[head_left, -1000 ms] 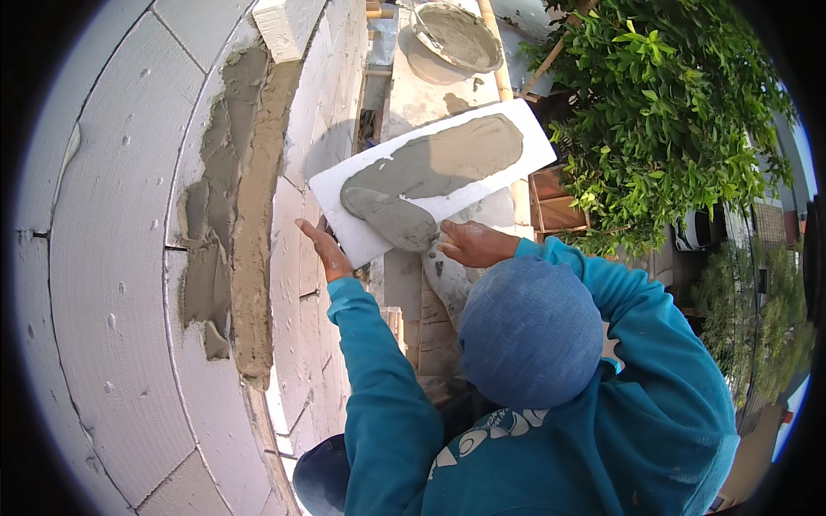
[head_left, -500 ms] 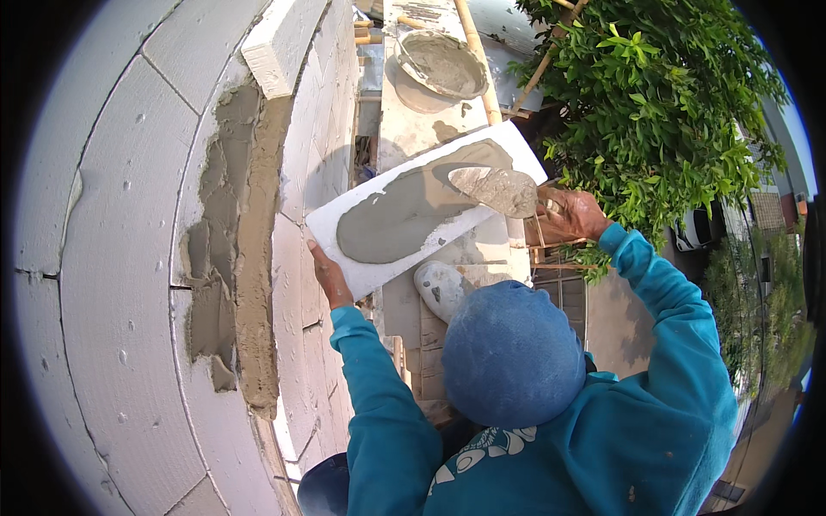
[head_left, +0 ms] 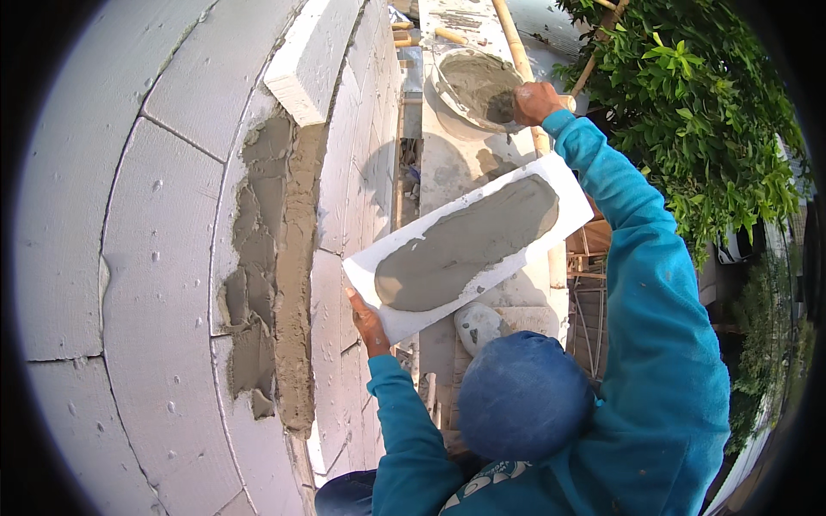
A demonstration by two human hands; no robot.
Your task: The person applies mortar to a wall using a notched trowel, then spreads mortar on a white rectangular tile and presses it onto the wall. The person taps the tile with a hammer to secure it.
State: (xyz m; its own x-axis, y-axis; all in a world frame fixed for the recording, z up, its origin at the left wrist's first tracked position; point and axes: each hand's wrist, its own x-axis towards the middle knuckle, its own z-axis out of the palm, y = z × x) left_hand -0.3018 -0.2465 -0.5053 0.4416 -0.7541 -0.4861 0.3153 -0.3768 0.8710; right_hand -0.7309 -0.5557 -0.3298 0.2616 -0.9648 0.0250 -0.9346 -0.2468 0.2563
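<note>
- Left hand (head_left: 370,327): clamped on the lower-left end of a white, rectangular lightweight block (head_left: 570,196), held tilted over the plank walkway (head_left: 443,168).
- Right hand (head_left: 538,103): well apart from the left, curled shut at a round, pale bucket (head_left: 467,127) of grey mortar, seemingly on a mortar-coated trowel (head_left: 501,107); handle mostly hidden.
- Done: long oval grey mortar layer (head_left: 469,245) over the held block's middle; rough grey-brown mortar strip (head_left: 295,284) on the white block wall (head_left: 163,258); another white rectangular block (head_left: 314,64) at the strip's upper end.
- Left, my read: held block's edges bare white, block not yet on the wall, most of the strip uncovered. Roughly midway.
</note>
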